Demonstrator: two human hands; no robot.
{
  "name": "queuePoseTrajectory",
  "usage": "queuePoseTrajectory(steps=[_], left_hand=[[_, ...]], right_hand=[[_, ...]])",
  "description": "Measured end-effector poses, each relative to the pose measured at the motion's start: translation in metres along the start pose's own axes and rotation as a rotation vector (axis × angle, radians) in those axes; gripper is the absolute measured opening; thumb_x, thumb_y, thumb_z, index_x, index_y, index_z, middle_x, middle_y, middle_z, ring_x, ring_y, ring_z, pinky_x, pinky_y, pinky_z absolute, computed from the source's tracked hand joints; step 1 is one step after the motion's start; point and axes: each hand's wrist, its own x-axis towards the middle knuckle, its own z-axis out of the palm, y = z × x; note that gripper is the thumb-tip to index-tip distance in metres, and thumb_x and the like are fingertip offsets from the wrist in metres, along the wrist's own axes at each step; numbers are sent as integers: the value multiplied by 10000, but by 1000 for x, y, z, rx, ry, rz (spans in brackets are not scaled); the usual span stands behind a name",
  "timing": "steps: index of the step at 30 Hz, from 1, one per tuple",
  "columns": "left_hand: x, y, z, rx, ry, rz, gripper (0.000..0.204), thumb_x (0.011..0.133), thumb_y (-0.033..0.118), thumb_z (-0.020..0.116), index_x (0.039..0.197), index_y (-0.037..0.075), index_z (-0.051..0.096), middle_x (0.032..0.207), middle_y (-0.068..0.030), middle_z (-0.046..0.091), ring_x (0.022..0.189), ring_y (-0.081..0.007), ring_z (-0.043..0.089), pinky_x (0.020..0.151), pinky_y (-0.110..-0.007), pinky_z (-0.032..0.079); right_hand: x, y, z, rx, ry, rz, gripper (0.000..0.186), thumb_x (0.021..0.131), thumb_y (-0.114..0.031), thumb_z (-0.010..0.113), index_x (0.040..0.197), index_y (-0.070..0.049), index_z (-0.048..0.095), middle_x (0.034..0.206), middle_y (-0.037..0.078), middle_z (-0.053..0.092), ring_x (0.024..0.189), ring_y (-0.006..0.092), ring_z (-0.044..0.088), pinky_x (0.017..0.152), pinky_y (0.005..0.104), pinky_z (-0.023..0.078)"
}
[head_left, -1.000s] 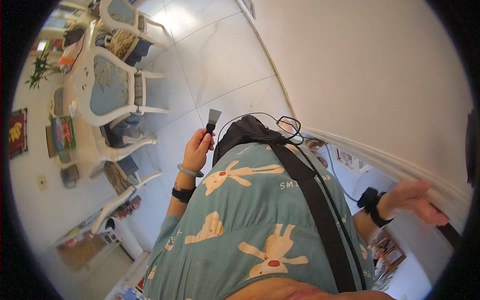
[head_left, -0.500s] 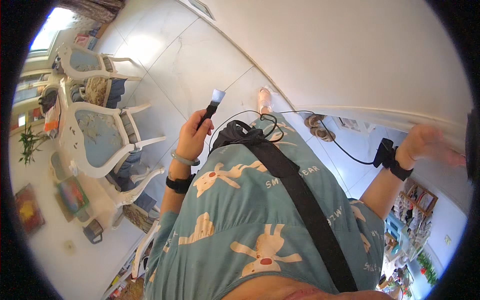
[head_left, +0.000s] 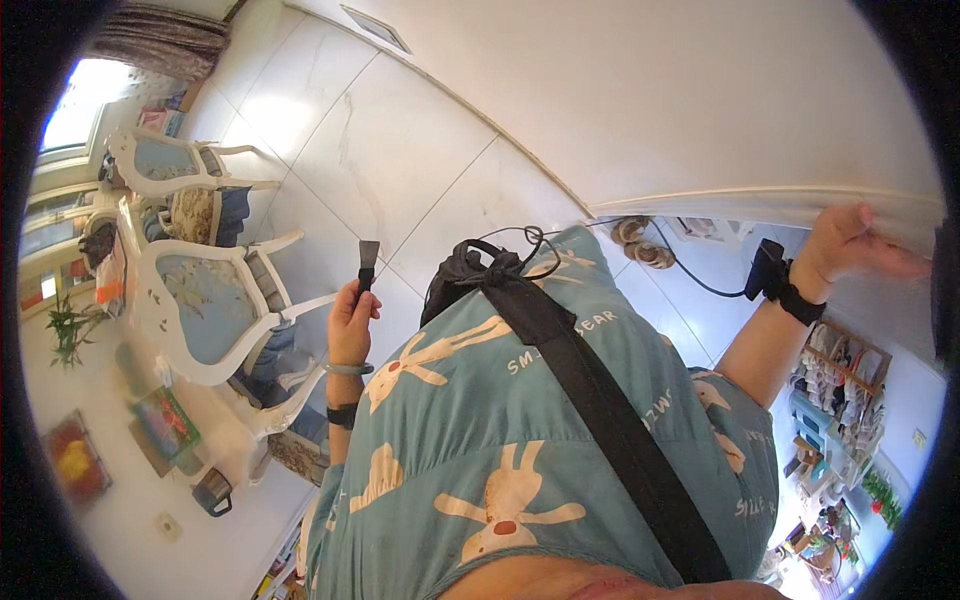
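Observation:
My left hand (head_left: 349, 328) is closed around the black handle of a small scraper (head_left: 368, 258). Its flat, greyish blade points away from me, above the pale tiled floor. On the right, my right hand (head_left: 862, 246) is stretched out with its fingers extended, up against the edge of the white wall (head_left: 720, 110). Nothing shows in that hand; whether its fingertips press on the wall edge is hard to tell. A black device (head_left: 768, 268) is strapped to the right wrist, and a thin black cable runs from it to the black bag (head_left: 462, 272) at my waist.
White chairs (head_left: 205, 300) with pale blue backs line the left side by a table. A skirting edge (head_left: 500, 130) runs along the wall's foot. Brown shoes (head_left: 642, 243) lie on the floor past the wall's corner. Crowded shelves (head_left: 835, 375) stand at lower right.
My left hand with the scraper has moved left and closer to my body, and the blade has turned. The view has shifted a little. My right hand stays by the wall edge, now less blurred.

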Motion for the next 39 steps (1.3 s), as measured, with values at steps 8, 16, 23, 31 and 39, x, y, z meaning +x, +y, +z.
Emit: queuePoseTrajectory(steps=[8,16,23,31,39], left_hand=[[11,2,13,53,-94,-4,215,819,75,430,1003,-26,478,691,-25,496,585,-61,428,540,-173,363],[27,11,37,19,-95,14,217,818,80,427,998,-21,490,678,-16,498,580,-60,426,534,-177,361],[15,7,29,29,-77,2,207,815,78,431,988,-18,494,675,-19,499,572,-57,425,522,-171,355],[-3,-11,8,30,-7,-33,210,830,115,435,1000,2,481,664,-10,492,568,-59,421,525,-176,341],[4,-7,15,39,-39,-19,214,831,117,435,1004,2,489,671,-7,496,584,-56,420,539,-176,349]], right_hand=[[-13,5,2,155,23,98,808,800,-342,469,1250,-62,-140,1235,243,76,1083,342,285,882,435,325],[-11,2,4,130,-17,82,826,790,-343,486,1245,-26,-126,1242,239,62,1099,328,263,893,419,317],[-7,-3,3,-44,-15,103,872,773,-354,510,1250,1,-127,1239,233,72,1108,332,260,902,413,302],[-11,5,2,152,16,94,902,755,-393,524,1242,37,-101,1214,242,131,1070,322,305,879,403,320],[-15,5,-1,-75,10,106,886,761,-389,517,1240,63,-77,1210,258,135,1091,329,277,902,403,291]])
